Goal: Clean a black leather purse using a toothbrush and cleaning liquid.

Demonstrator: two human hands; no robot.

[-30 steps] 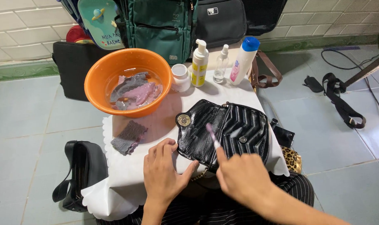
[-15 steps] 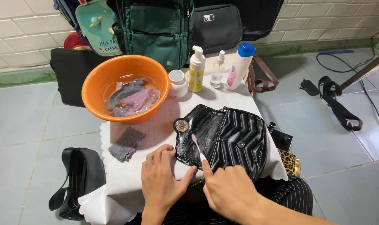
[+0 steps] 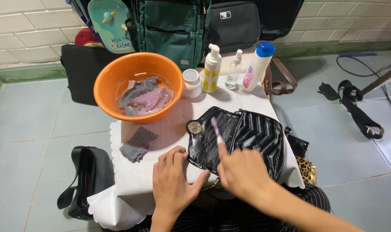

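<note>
A glossy black quilted handbag (image 3: 247, 137) with a round gold clasp lies on a small table covered with a white cloth (image 3: 131, 184). My left hand (image 3: 175, 178) rests flat on the cloth, its thumb against the bag's near left edge. My right hand (image 3: 243, 169) holds a small toothbrush (image 3: 216, 129) with its head on the bag's front flap. A grey rag (image 3: 137, 143) lies on the cloth to the left of the bag.
An orange basin (image 3: 137, 88) with water and cloths stands at the back left. Behind the bag are a small white jar (image 3: 191, 82), a pump bottle (image 3: 212, 68), a clear spray bottle (image 3: 234, 68) and a blue-capped white bottle (image 3: 258, 65). Bags lean against the wall; a black bag (image 3: 90, 180) lies on the tiled floor.
My right hand has slid the toothbrush leftward and back across the bag's flap. My left hand has stayed on the cloth by the bag's edge.
</note>
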